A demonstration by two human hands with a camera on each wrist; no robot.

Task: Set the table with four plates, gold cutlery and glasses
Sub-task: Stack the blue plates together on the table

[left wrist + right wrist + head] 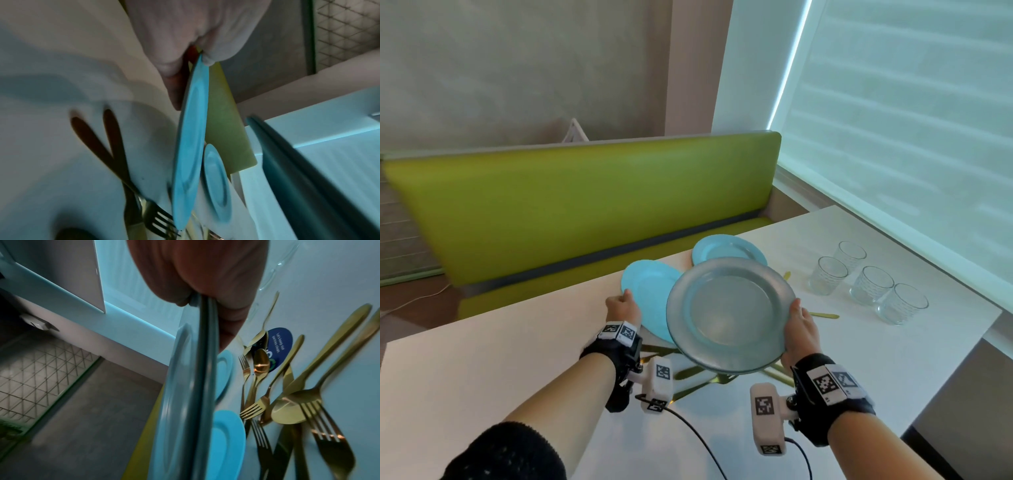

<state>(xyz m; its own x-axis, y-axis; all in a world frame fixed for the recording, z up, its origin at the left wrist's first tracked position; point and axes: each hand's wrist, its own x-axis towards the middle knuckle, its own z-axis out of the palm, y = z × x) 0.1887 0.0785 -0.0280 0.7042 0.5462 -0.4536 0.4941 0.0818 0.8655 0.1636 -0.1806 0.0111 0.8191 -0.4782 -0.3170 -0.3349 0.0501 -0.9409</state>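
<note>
Right hand [799, 330] is pinching the grey plate [726, 313] by its right rim, held above the worktop [482, 370]. Left hand [621, 306] is pinching a blue plate [645, 291] just left of it; gold cutlery [287, 395] is lying beneath.

Both forearms reach forward over the table, wrists strapped (black bands). Left hand [624, 307] pinches a blue plate [650, 294] rim; right hand [802, 330] grips a grey plate [726, 313] edge, lifted.

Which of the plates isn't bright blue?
The grey plate, the one gripped at its rim by the right hand. The other two plates in the head view are bright blue.
</note>
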